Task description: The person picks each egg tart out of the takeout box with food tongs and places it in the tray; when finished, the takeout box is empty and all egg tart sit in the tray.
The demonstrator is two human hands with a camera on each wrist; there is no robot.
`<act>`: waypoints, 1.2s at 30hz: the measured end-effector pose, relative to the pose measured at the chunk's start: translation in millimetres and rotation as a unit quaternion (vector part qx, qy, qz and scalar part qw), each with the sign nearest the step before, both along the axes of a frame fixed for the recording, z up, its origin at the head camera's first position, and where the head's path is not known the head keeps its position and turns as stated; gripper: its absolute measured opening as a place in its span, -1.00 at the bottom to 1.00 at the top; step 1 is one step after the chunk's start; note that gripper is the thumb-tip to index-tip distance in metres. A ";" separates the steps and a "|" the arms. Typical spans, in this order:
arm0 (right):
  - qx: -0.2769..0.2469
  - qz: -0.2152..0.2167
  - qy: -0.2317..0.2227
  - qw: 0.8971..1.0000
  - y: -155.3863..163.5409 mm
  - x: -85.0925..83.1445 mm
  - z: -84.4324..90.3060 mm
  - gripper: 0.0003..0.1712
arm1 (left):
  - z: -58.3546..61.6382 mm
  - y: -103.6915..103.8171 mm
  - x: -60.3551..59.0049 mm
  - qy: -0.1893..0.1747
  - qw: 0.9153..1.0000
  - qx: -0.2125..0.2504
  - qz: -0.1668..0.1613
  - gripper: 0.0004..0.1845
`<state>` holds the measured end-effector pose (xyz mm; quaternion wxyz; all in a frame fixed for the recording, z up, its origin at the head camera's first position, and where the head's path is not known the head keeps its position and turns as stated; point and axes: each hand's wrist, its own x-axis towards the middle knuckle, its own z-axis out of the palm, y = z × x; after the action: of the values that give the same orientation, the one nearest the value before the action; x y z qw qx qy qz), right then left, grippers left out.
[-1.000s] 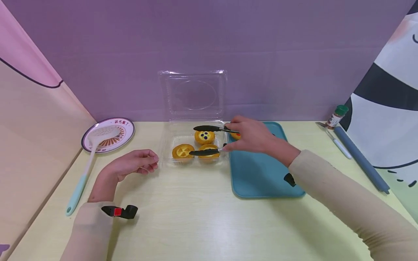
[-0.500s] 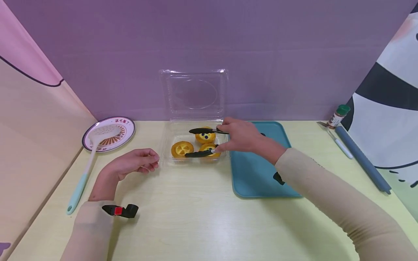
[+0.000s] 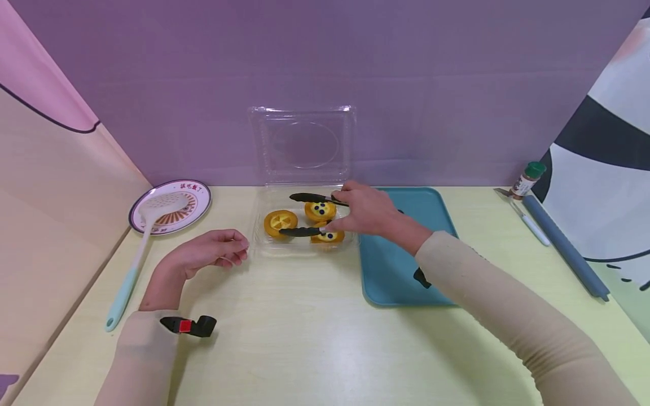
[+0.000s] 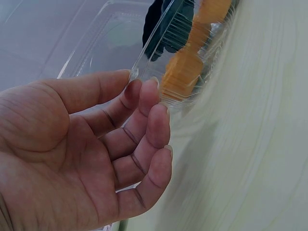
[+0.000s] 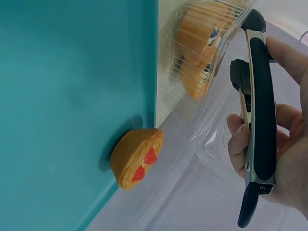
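Right grip [image 3: 364, 211], clasping tongs [image 3: 307, 198], moved leftward over tarts [image 3: 321, 211]; left grip [image 3: 210, 252] pinches their container [image 3: 301, 245].

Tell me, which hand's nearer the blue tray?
Right: the right hand is over the left edge of the tray; the left hand touches the left rim of the clear box.

Looks like clear, glossy plastic in the box [image 3: 306, 145], ribbed along the sides; smooth plastic in the right-hand tray [image 3: 401, 276]; matt plastic edged with metal (shiny up close) on the tongs [image 5: 263, 106]; matt cloth in the sleeves [image 3: 487, 307]; wood-grain finish on the table [image 3: 284, 338].
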<state>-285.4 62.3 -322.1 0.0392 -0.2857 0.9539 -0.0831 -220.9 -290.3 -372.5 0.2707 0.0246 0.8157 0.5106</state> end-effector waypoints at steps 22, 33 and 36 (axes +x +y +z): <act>-0.013 -0.010 -0.054 0.998 -25.8 -2.4 -15.8 0.02 | 0.7 0.7 1.0 0.001 1.000 0.001 -0.005 -0.64; 0.003 -0.028 -0.055 0.998 -36.7 -2.4 -17.2 -0.05 | 1.2 0.9 1.0 0.002 1.000 -0.004 -0.004 -0.62; 0.003 -0.027 -0.054 0.998 -38.5 -1.3 -16.3 -0.11 | 1.3 0.8 1.1 0.003 1.000 -0.002 -0.004 -0.62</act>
<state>-286.7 23.9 -338.4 0.0889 -0.2551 0.9580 -0.0959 -219.8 -289.6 -371.2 0.2706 0.0286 0.8174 0.5077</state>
